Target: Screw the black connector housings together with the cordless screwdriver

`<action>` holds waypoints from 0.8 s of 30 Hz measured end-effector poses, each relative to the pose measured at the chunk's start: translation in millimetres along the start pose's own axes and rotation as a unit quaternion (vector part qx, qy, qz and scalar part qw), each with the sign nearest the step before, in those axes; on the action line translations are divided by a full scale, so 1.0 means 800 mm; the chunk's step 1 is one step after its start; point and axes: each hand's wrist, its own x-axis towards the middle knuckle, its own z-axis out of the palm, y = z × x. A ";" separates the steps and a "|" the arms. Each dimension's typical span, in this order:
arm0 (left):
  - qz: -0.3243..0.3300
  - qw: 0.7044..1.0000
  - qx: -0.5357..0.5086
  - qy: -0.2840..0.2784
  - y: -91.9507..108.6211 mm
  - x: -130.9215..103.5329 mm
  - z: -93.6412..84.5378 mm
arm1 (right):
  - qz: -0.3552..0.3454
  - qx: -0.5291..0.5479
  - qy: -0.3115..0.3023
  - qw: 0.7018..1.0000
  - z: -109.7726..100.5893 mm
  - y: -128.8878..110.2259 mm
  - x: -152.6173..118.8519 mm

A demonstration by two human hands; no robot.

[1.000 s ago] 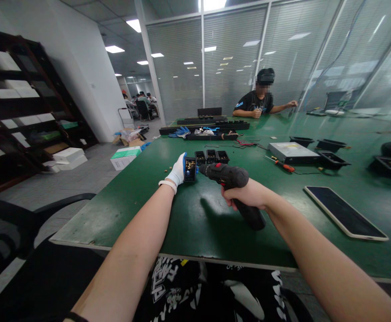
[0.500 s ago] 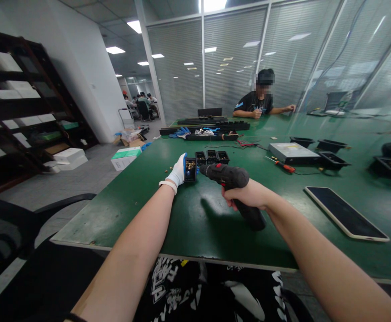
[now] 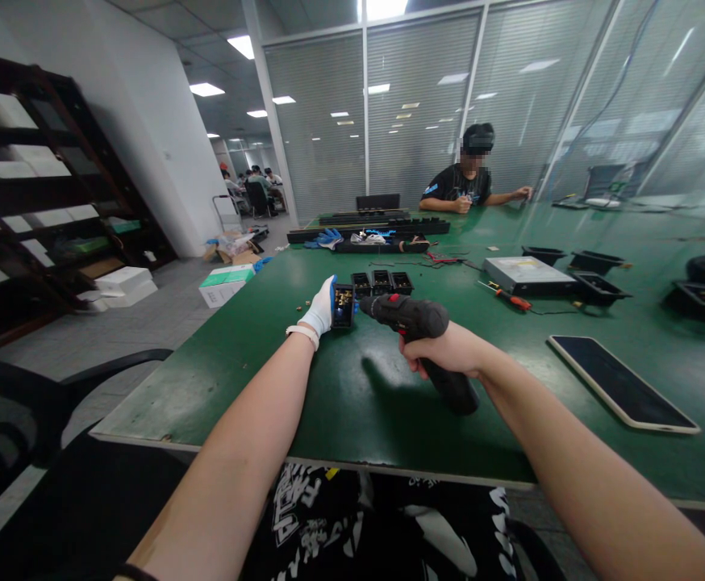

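My left hand (image 3: 323, 307), in a white and blue glove, is closed around a small black box (image 3: 344, 315) with brass-coloured parts inside. The box is tilted so its open side faces me. Bare and wrapped round the handle of a black cordless drill (image 3: 410, 313), my right hand (image 3: 446, 351) holds it above the table. The drill points left, its nose at the right side of the box; whether it touches is unclear. Right behind the box stand three black compartments (image 3: 381, 282) with small parts in them. A few brass bits (image 3: 299, 308) lie left of my glove.
On the green table (image 3: 207, 387) a phone (image 3: 624, 383) lies at right. Farther back are a screwdriver (image 3: 513, 301), a flat metal device (image 3: 527, 277), black trays (image 3: 598, 262) and long black bars (image 3: 389, 226). A person (image 3: 470, 177) sits across the table.
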 end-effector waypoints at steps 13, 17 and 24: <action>0.003 1.000 0.006 0.002 0.001 -0.003 0.001 | 0.000 -0.012 0.001 1.000 0.000 -0.001 -0.001; -0.004 1.000 -0.005 -0.005 0.000 -0.005 0.001 | -0.005 -0.012 -0.001 1.000 0.001 -0.002 -0.002; -0.008 1.000 -0.013 -0.008 0.000 -0.005 0.001 | -0.003 -0.017 -0.006 1.000 -0.002 0.001 0.000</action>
